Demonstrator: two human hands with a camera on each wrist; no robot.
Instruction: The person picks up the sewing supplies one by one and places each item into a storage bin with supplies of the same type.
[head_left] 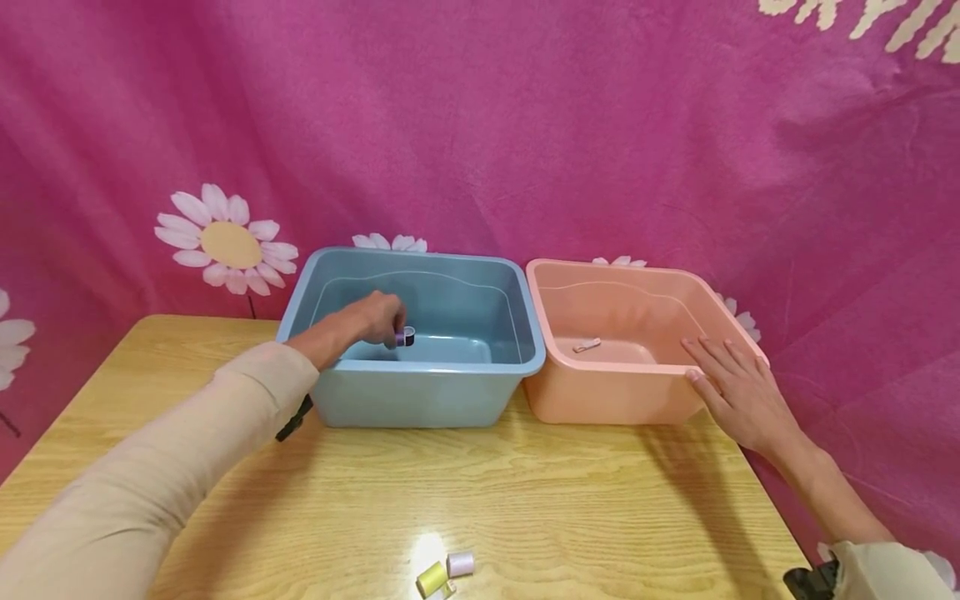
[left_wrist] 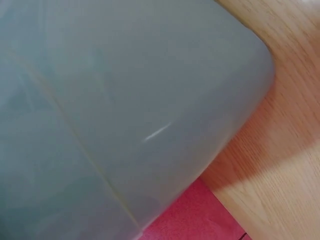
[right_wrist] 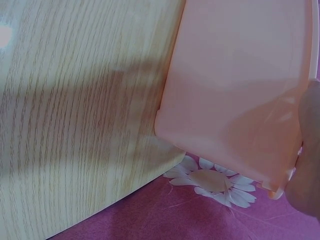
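In the head view my left hand [head_left: 384,318] reaches over the near rim into the blue basin [head_left: 420,396]. Its fingers pinch a small thread spool [head_left: 401,339], purple with a dark, white-rimmed end, above the basin floor. The left wrist view shows only the wall of the blue basin [left_wrist: 135,75], with hand and spool out of sight. My right hand [head_left: 738,396] rests on the near right rim of the pink basin [head_left: 615,396], fingers extended. Part of that right hand [right_wrist: 307,160] shows at the edge of the right wrist view. A small pale clip-like item [head_left: 587,345] lies inside the pink basin.
Near the front of the wooden table [head_left: 540,492] lie a yellow thread spool [head_left: 431,579], a pale lilac spool [head_left: 461,564] and a small yellowish item [head_left: 448,589]. The basins stand side by side before a magenta flowered cloth [head_left: 480,125].
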